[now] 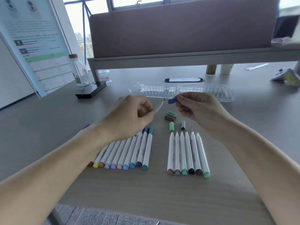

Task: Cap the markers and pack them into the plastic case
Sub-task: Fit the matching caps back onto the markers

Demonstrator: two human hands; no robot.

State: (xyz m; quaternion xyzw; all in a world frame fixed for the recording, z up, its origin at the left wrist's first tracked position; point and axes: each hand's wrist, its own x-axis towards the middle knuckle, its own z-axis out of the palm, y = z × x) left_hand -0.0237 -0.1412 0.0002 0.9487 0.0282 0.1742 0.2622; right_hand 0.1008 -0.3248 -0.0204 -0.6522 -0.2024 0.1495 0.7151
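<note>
My left hand (134, 114) grips a white uncapped marker (159, 106), its tip pointing up and right. My right hand (194, 106) pinches a blue cap (172, 100) just right of that tip, a small gap between them. A row of several capped markers (129, 150) lies under my left wrist. Several uncapped markers (188, 151) lie in a row on the right. Loose caps sit above them: teal and brown (170, 116), green (171, 126), grey (183, 125). The clear plastic case (207, 90) lies open behind my hands.
A glass bottle (79, 72), a small jar (104, 76) and a black box (90, 91) stand at the back left beside a leaning poster board (35, 46). A raised shelf (178, 60) spans the back. Paper cups (225, 69) stand under it.
</note>
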